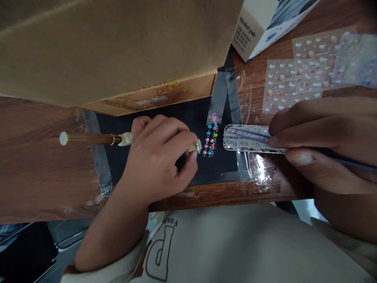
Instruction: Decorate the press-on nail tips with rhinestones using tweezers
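Note:
Between the thumb and index finger of my left hand is a small pale-yellow piece with a shiny silver-blue end; its exact kind is unclear. My right hand grips dark tweezers, whose tips lie over a long clear case holding rows of tiny gems. Flower-shaped gem stickers in bright colours form two strips on the black mat, between the left fingers and the case. A brown-gold stick with a white end extends leftward from behind my left hand, where its other end is hidden.
A large brown cardboard box stands at the back, over part of the mat. An alcohol pads box is at the back right. Clear sticker sheets lie on the wooden table at right. Grey tape edges the mat.

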`<state>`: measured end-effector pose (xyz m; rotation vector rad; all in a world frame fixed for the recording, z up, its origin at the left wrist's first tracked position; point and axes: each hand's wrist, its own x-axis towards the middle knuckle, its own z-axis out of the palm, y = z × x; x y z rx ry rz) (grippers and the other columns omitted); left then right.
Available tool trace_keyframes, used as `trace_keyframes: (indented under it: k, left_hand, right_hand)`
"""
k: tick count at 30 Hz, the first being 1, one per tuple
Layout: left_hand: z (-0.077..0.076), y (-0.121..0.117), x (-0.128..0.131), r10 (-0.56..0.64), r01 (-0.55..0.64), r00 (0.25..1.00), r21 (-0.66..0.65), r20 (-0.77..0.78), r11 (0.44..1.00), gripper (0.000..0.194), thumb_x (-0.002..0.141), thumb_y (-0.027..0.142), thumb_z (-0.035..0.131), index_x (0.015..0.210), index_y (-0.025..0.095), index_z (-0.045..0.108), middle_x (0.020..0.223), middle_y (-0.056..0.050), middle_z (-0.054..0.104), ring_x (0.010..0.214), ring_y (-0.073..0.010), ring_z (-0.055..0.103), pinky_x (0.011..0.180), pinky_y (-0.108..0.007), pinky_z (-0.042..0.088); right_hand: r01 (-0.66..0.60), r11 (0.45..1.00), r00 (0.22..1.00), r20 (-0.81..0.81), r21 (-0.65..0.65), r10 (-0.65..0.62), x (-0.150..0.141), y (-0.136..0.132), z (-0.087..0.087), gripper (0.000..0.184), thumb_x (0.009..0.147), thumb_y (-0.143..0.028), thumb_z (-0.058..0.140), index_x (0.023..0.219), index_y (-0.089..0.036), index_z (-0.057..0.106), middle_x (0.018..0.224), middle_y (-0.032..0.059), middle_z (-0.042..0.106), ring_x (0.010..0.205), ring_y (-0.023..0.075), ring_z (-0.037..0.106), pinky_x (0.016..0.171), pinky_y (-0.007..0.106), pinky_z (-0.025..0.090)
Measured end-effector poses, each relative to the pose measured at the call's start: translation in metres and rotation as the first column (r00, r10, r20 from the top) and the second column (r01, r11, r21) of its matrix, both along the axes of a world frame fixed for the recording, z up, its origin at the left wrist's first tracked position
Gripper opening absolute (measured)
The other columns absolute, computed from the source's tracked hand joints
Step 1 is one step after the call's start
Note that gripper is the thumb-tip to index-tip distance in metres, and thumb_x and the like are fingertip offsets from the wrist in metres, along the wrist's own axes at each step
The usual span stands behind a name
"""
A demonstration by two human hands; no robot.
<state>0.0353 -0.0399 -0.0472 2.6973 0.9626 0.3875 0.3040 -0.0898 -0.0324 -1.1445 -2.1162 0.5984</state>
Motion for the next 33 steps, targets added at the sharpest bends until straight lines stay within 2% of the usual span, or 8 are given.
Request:
trace_keyframes:
  k: [5, 11, 14, 20, 24, 33]
  left_hand:
    - [0.0006, 0.0005, 0.0004, -0.028, 0.028, 0.999, 0.002, -0.036, 1.000, 0.006, 0.085, 0.022, 0.058, 0.088, 0.025, 0.063, 0.094, -0.003, 0.069, 0.084, -0.0240, 0.060, 0.077, -0.048, 0.037]
    - [0.0014, 0.0009, 0.0008, -0.039, 0.037, 0.997, -0.024, -0.071, 0.999, 0.011, 0.086, 0.021, 0.057, 0.090, 0.026, 0.065, 0.095, -0.001, 0.069, 0.086, -0.0233, 0.061, 0.078, -0.047, 0.035]
    - [-0.0006, 0.0011, -0.0003, -0.038, 0.037, 0.997, -0.022, -0.065, 0.999, 0.010, 0.085, 0.022, 0.058, 0.089, 0.027, 0.065, 0.094, -0.001, 0.069, 0.085, -0.0237, 0.061, 0.078, -0.048, 0.035]
    - [-0.0012, 0.0012, -0.0016, -0.034, 0.033, 0.997, -0.012, -0.067, 0.999, 0.008, 0.085, 0.022, 0.058, 0.088, 0.028, 0.063, 0.095, -0.001, 0.070, 0.086, -0.0244, 0.062, 0.078, -0.049, 0.035]
    - [-0.0002, 0.0009, -0.0017, -0.032, 0.030, 0.997, -0.020, -0.066, 0.999, 0.007, 0.086, 0.023, 0.058, 0.088, 0.028, 0.062, 0.096, -0.001, 0.070, 0.087, -0.0245, 0.063, 0.079, -0.049, 0.036]
    - [-0.0010, 0.0018, -0.0027, -0.019, 0.019, 1.000, 0.027, -0.011, 0.999, 0.012, 0.083, 0.018, 0.060, 0.093, 0.024, 0.064, 0.095, -0.002, 0.070, 0.084, -0.0239, 0.062, 0.078, -0.048, 0.039]
  right_hand:
    - [0.008, 1.000, 0.997, 0.074, 0.026, -0.010, 0.0032, -0.0039, -0.0028, 0.013, 0.090, -0.026, 0.057, 0.098, -0.027, 0.067, 0.095, 0.0041, 0.068, 0.073, 0.0183, 0.067, 0.057, 0.035, 0.054]
    - [-0.014, 0.999, 0.997, 0.073, 0.050, 0.010, 0.0041, -0.0054, -0.0048, 0.013, 0.089, -0.024, 0.058, 0.100, -0.025, 0.066, 0.093, 0.0040, 0.068, 0.072, 0.0170, 0.066, 0.055, 0.032, 0.052]
    - [-0.006, 0.997, 0.998, 0.069, 0.072, 0.001, 0.0024, -0.0033, -0.0030, 0.013, 0.091, -0.025, 0.056, 0.099, -0.025, 0.066, 0.092, 0.0036, 0.068, 0.071, 0.0167, 0.065, 0.056, 0.032, 0.052]
    - [-0.023, 0.999, 0.997, 0.080, 0.022, 0.021, 0.0018, -0.0029, -0.0009, 0.012, 0.093, -0.025, 0.053, 0.096, -0.026, 0.065, 0.090, 0.0033, 0.066, 0.074, 0.0163, 0.066, 0.055, 0.031, 0.050]
    - [-0.021, 0.996, 0.998, 0.061, 0.084, 0.016, 0.0040, -0.0041, -0.0034, 0.012, 0.091, -0.025, 0.057, 0.100, -0.024, 0.065, 0.090, 0.0031, 0.066, 0.071, 0.0165, 0.065, 0.055, 0.033, 0.050]
    - [0.010, 0.996, 0.997, 0.080, 0.092, -0.017, 0.0045, -0.0046, -0.0054, 0.012, 0.090, -0.029, 0.057, 0.099, -0.028, 0.064, 0.091, 0.0016, 0.068, 0.069, 0.0168, 0.065, 0.061, 0.034, 0.054]
